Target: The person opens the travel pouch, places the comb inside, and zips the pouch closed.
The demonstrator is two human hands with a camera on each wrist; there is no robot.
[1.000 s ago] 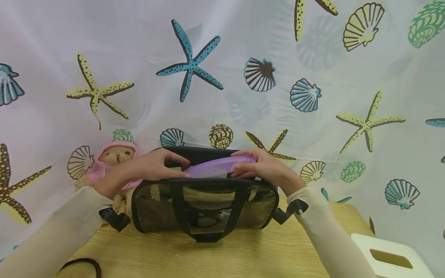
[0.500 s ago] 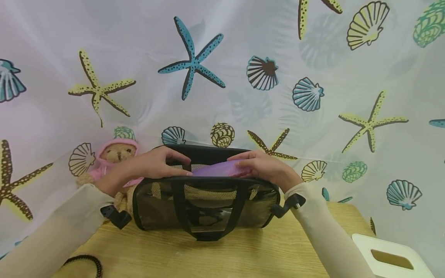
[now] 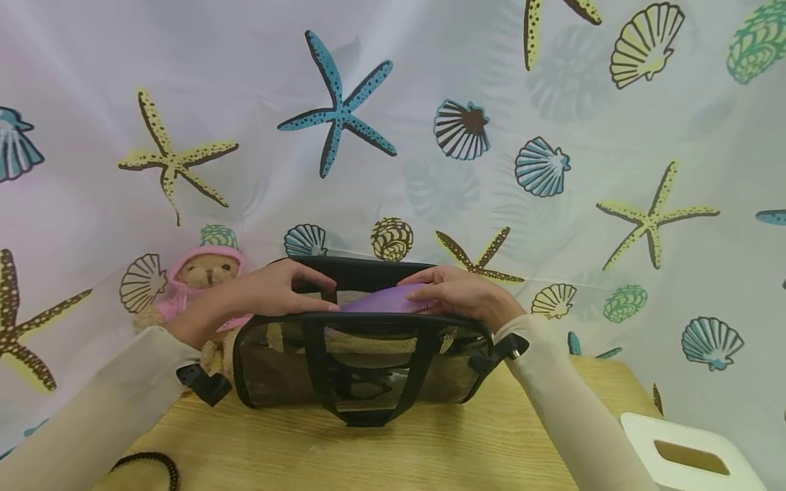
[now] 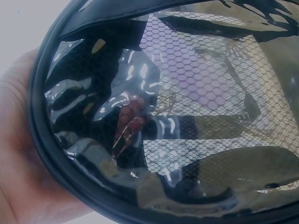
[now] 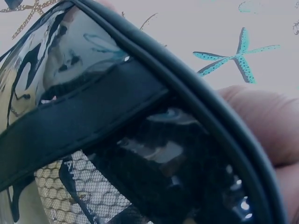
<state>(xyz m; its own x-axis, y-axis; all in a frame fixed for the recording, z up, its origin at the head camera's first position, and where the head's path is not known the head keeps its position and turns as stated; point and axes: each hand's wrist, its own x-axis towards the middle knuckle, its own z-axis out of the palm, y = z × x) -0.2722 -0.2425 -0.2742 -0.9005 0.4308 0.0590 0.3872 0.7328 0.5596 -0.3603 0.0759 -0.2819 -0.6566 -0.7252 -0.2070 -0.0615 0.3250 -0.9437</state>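
A clear bag with black trim (image 3: 276, 375) stands on the table in the head view, its top open. A purple comb (image 3: 381, 300) is partly down inside it. My right hand (image 3: 460, 292) pinches the comb's right end between thumb and fingers. At the left of the opening my left hand (image 3: 279, 290) rests with straight thumb along the front rim and fingers apart from it, the comb's left end near the thumb tip. In the left wrist view the comb (image 4: 182, 70) shows lavender through the clear side and mesh. The comb's lower edge is hidden by the front rim.
A teddy bear (image 3: 209, 273) in a pink hooded top sits left of the bag, behind my left forearm. A white box (image 3: 694, 447) with a slot stands at the lower right. A dark braided loop (image 3: 156, 460) lies front left. A patterned curtain (image 3: 393, 123) hangs behind.
The comb has gone lower into the bag, its teeth now mostly behind the front rim. My right hand has shifted slightly left with it. My left hand stays at the opening.
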